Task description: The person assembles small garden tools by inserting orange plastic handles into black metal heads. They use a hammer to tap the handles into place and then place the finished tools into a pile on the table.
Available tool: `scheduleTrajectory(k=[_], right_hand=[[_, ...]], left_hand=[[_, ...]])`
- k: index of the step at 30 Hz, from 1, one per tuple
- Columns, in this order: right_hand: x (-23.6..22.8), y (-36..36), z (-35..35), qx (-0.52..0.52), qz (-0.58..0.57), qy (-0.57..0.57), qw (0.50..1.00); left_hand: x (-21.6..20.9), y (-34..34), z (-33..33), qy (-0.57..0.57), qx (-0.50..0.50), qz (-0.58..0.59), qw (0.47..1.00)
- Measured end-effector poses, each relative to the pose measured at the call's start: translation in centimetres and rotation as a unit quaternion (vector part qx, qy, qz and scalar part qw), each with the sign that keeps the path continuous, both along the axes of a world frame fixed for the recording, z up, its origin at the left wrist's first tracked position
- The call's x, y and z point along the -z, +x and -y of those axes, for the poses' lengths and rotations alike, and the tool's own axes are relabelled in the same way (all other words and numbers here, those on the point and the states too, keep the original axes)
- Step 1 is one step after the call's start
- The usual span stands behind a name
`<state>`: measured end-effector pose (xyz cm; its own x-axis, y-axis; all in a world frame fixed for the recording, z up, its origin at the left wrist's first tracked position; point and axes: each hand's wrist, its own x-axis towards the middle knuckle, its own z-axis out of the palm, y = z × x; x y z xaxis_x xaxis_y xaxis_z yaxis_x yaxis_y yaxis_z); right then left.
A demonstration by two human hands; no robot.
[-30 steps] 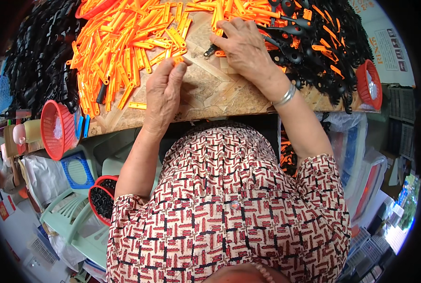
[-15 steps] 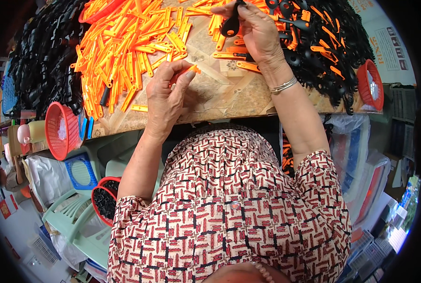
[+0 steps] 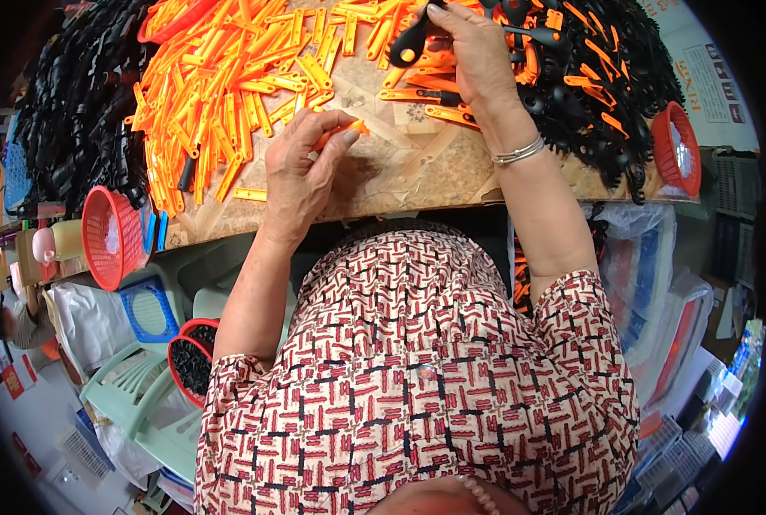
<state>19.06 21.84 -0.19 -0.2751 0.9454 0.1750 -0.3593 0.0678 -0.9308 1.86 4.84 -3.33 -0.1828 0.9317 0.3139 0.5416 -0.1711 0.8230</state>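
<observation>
My left hand (image 3: 301,172) is closed in a pinch over the near part of the table, holding an orange plastic handle piece (image 3: 355,130). Only its tip shows past my thumb; the rest is covered by my fingers. Farther off to the right, my right hand (image 3: 483,64) grips a black plastic part with a rounded, spoon-like end (image 3: 408,48), which points down and to the left. Beneath this hand lie several orange handles (image 3: 451,114), some with black pieces joined to them. A large heap of loose orange handles (image 3: 207,112) spreads beyond my left hand.
Black parts are piled high at the far left (image 3: 82,112). Another black heap, mixed with orange pieces (image 3: 593,112), covers the right side. Red baskets stand at the left (image 3: 113,249) and right (image 3: 668,146) table edges. Below at left is a pale green chair (image 3: 125,386).
The black part in my right hand has swung a little left and tilted more. My left hand keeps its pinch on the orange handle, almost in the same place.
</observation>
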Motion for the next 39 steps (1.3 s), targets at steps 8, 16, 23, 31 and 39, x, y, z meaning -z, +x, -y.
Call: scheduleTrajectory(k=[8,16,23,31,39], right_hand=[[0.2,1.2,2.8,-0.222,0.112,0.002,0.969],[2.2,2.3,5.4,-0.3,0.249,-0.003,0.921],[2.6,2.3,6.0,-0.312,0.28,-0.01,0.908],[2.8,2.4,6.1,-0.333,0.314,0.003,0.889],[3.8,2.8,6.5,-0.271,0.307,0.191,0.892]], left_hand=[[-1.4,-1.6,-0.4,0.102,0.003,-0.062,0.993],[-1.7,-2.2,-0.2,0.111,0.054,-0.154,0.98],[-1.6,-2.0,-0.2,0.108,0.088,-0.173,0.975],[-1.4,-2.1,0.0,0.078,0.114,-0.216,0.966],[-1.9,-1.0,0.1,0.066,0.102,-0.21,0.97]])
